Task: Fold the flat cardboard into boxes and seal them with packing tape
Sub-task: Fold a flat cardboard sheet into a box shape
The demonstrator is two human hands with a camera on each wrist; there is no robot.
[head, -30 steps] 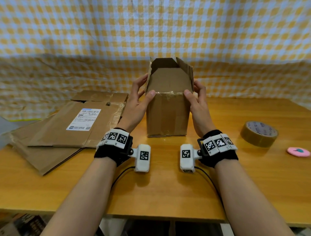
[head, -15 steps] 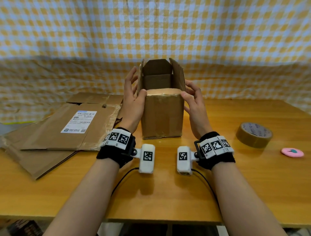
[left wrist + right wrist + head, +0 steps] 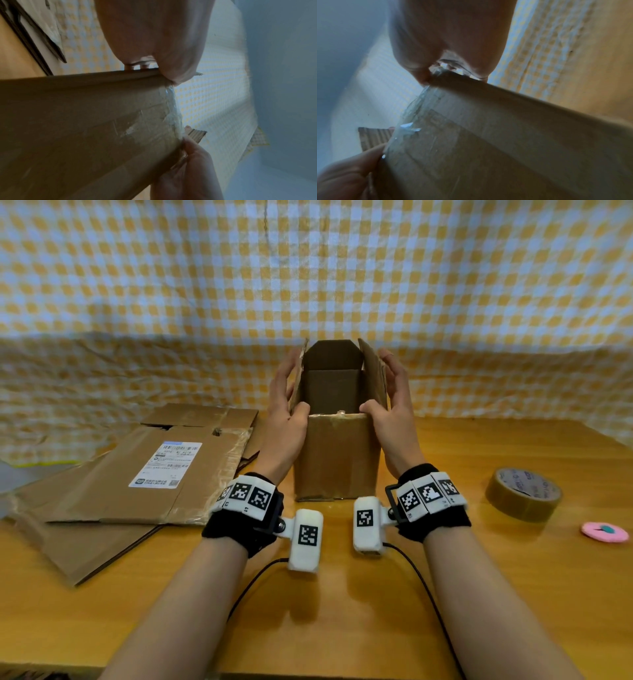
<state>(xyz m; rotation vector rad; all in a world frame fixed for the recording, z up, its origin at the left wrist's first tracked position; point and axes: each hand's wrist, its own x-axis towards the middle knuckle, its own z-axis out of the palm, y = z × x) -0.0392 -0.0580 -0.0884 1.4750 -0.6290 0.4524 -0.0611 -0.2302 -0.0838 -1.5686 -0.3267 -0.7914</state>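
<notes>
At the centre of the head view an open cardboard box [image 3: 337, 455] stands upright on the wooden table [image 3: 479, 594], its top flaps raised. The left hand [image 3: 286, 419] grips its left side, thumb hooked over the near top edge and fingers [image 3: 284, 371] laid against the left flap. The right hand [image 3: 394, 414] mirrors this on the right side, grasping the rim (shiny old tape shows along that edge in both wrist views). Flattened cardboard [image 3: 137, 474] lies stacked at the left of the frame. A roll of packing tape [image 3: 523, 494] sits at the right, near a pink disc [image 3: 604, 531].
</notes>
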